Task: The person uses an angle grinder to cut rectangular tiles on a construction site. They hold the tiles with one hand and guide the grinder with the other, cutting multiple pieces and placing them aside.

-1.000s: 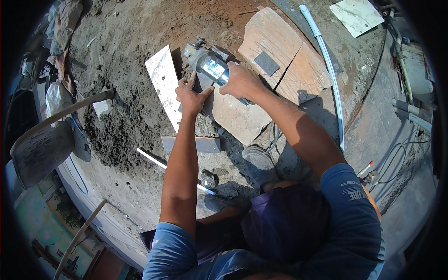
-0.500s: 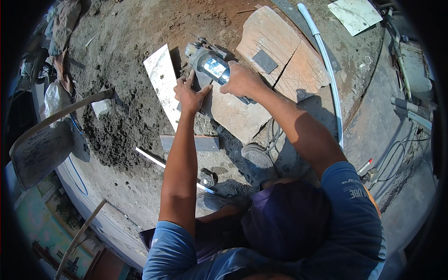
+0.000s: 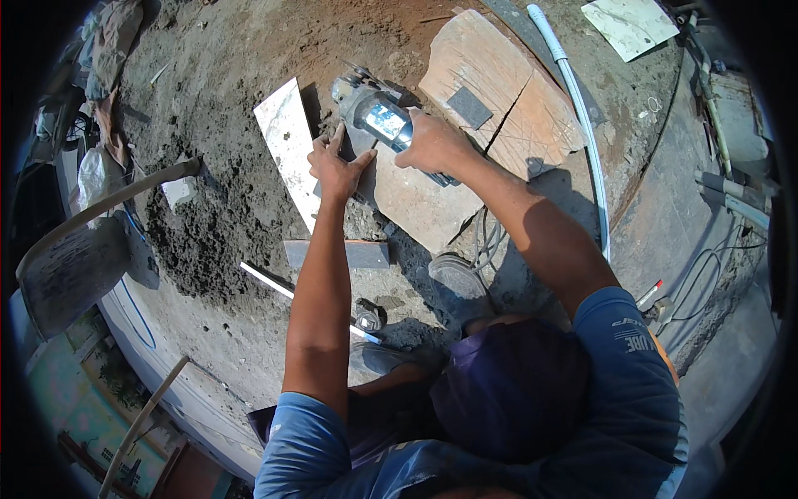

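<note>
My right hand point(image 3: 434, 141) is wrapped round the body of an angle grinder point(image 3: 378, 118), its head pointing to the far left. Close by on the left, my left hand point(image 3: 334, 172) has thumb and fingers spread, pressing on a dark grey tile piece point(image 3: 356, 143) partly under the grinder. The grinder's disc cannot be made out clearly. A pale stone slab point(image 3: 420, 208) lies beneath the work, and a white marbled tile strip point(image 3: 283, 121) rests beside my left hand. Farther right, a small dark square tile point(image 3: 470, 108) sits on a scored, cracked slab point(image 3: 465, 54).
Near my feet lie a dark tile strip point(image 3: 362, 254), a thin white strip point(image 3: 266, 279) and a small dark round object point(image 3: 370, 314). A cable point(image 3: 492, 241) loops beside my shoe. Light blue pipes point(image 3: 586, 133) run along the right; a wooden-handled tool point(image 3: 79, 270) stands left of wet mortar point(image 3: 208, 241).
Both hands and the grinder hold nearly the same place. The whole view has shifted only very slightly.
</note>
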The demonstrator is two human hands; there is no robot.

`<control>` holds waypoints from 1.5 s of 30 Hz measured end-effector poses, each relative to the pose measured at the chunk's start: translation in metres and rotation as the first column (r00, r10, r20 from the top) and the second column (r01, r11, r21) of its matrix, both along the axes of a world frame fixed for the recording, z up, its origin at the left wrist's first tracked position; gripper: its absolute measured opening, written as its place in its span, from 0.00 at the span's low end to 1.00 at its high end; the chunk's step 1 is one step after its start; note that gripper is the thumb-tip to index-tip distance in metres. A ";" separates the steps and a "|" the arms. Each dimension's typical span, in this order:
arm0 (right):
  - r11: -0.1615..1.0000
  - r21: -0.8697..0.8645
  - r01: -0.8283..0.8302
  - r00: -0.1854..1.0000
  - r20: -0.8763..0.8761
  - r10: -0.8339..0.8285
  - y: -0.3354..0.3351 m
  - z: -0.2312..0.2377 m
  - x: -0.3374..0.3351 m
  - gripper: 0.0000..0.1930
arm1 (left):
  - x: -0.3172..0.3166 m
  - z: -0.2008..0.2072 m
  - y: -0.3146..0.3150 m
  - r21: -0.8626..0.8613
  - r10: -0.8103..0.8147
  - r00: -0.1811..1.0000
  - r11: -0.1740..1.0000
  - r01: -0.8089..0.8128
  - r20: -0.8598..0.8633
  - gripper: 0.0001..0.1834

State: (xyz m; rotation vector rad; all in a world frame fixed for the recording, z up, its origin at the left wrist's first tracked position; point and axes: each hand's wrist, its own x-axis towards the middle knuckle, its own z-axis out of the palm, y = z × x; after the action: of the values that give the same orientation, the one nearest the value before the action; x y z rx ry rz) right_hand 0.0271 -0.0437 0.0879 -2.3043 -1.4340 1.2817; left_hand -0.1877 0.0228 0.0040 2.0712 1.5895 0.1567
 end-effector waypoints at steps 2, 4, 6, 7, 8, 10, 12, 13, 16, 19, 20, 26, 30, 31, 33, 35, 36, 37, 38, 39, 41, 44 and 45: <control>1.000 -0.006 -0.013 1.000 -0.010 0.013 0.000 0.004 0.000 0.40 | -0.002 0.001 0.001 -0.008 0.008 1.000 1.000 -0.008 0.001 0.49; 1.000 -0.010 -0.018 1.000 -0.012 0.018 -0.001 0.005 0.001 0.41 | -0.001 0.002 0.000 -0.012 0.009 1.000 1.000 -0.009 -0.012 0.49; 1.000 -0.011 -0.017 1.000 -0.006 0.017 -0.002 0.003 0.002 0.41 | 0.001 0.004 0.000 -0.012 0.007 1.000 1.000 -0.007 -0.019 0.49; 1.000 -0.014 -0.018 1.000 -0.009 0.018 -0.002 0.004 0.002 0.41 | 0.001 0.004 0.000 -0.008 0.008 1.000 1.000 -0.009 -0.021 0.49; 1.000 -0.016 -0.020 1.000 -0.012 0.019 -0.003 0.005 0.003 0.41 | 0.001 0.003 0.000 -0.004 0.010 1.000 1.000 -0.010 -0.023 0.48; 1.000 -0.014 -0.018 1.000 -0.010 0.018 -0.004 0.005 0.003 0.42 | 0.000 0.002 0.000 0.003 0.011 1.000 1.000 -0.011 -0.020 0.48; 1.000 -0.003 -0.014 1.000 -0.003 0.014 -0.006 0.005 0.003 0.42 | 0.000 0.001 0.000 0.004 0.010 1.000 1.000 -0.010 -0.025 0.48; 1.000 -0.010 -0.013 1.000 -0.002 0.013 -0.006 0.007 0.003 0.42 | 0.001 0.001 0.000 0.001 0.010 0.999 1.000 -0.010 -0.031 0.49; 1.000 -0.029 -0.011 1.000 -0.004 0.011 -0.007 0.012 0.004 0.42 | 0.001 0.001 0.000 -0.010 0.015 0.999 1.000 -0.015 -0.032 0.49; 0.999 -0.042 -0.010 1.000 -0.008 0.010 -0.008 0.017 0.005 0.42 | 0.000 0.001 0.000 -0.025 0.020 0.999 0.999 -0.020 -0.030 0.49; 0.999 -0.044 -0.009 1.000 -0.007 0.009 -0.009 0.018 0.005 0.42 | 0.000 0.000 0.000 -0.030 0.021 0.999 0.999 -0.022 -0.031 0.49; 0.999 -0.039 -0.010 1.000 -0.002 0.010 -0.013 0.013 0.007 0.38 | -0.001 -0.002 0.000 -0.005 0.019 1.000 1.000 -0.019 -0.012 0.50; 0.999 -0.034 -0.005 1.000 -0.002 0.005 -0.015 0.014 0.008 0.38 | 0.000 0.002 0.000 -0.039 0.018 1.000 0.999 -0.019 -0.012 0.48; 0.999 -0.032 -0.005 1.000 -0.001 0.005 -0.016 0.013 0.008 0.38 | 0.000 0.002 0.000 -0.044 0.020 1.000 0.999 -0.020 -0.008 0.48; 1.000 -0.026 -0.005 1.000 0.001 0.005 -0.017 0.011 0.008 0.38 | 0.000 0.002 0.000 -0.047 0.023 1.000 0.999 -0.023 -0.008 0.48; 0.999 -0.031 -0.008 1.000 -0.008 0.008 -0.018 0.011 0.010 0.37 | 0.001 0.004 -0.001 -0.045 0.026 1.000 0.999 -0.026 -0.018 0.48; 0.999 -0.033 -0.009 1.000 -0.013 0.009 -0.019 0.011 0.010 0.37 | 0.002 0.004 -0.001 -0.044 0.025 1.000 0.999 -0.026 -0.016 0.48; 0.999 -0.034 -0.009 1.000 -0.010 0.008 -0.019 0.010 0.011 0.37 | 0.002 0.004 -0.001 -0.042 0.025 1.000 0.999 -0.026 -0.016 0.48; 0.999 -0.034 -0.008 1.000 -0.007 0.008 -0.020 0.010 0.010 0.37 | 0.001 0.004 0.000 -0.040 0.025 1.000 0.999 -0.026 -0.015 0.48; 0.999 -0.034 -0.008 1.000 -0.005 0.007 -0.020 0.010 0.010 0.36 | 0.001 0.004 0.000 -0.041 0.026 1.000 0.999 -0.026 -0.014 0.48; 0.999 -0.048 -0.011 1.000 -0.007 0.011 -0.021 0.011 0.011 0.36 | 0.000 0.002 0.000 -0.044 0.028 1.000 0.999 -0.028 -0.014 0.48; 0.998 -0.061 -0.013 1.000 -0.008 0.012 -0.022 0.014 0.012 0.36 | -0.001 -0.002 0.000 -0.028 0.031 0.999 0.999 -0.031 -0.010 0.50; 0.998 -0.064 -0.013 1.000 -0.008 0.013 -0.022 0.014 0.012 0.36 | -0.001 -0.003 0.000 -0.025 0.031 0.999 0.999 -0.031 -0.011 0.50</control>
State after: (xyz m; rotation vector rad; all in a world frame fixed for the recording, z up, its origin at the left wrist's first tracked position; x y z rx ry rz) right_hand 0.0394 -0.0657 0.1021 -2.3318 -1.4283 1.3577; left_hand -0.1891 0.0230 0.0008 2.0323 1.6224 0.1361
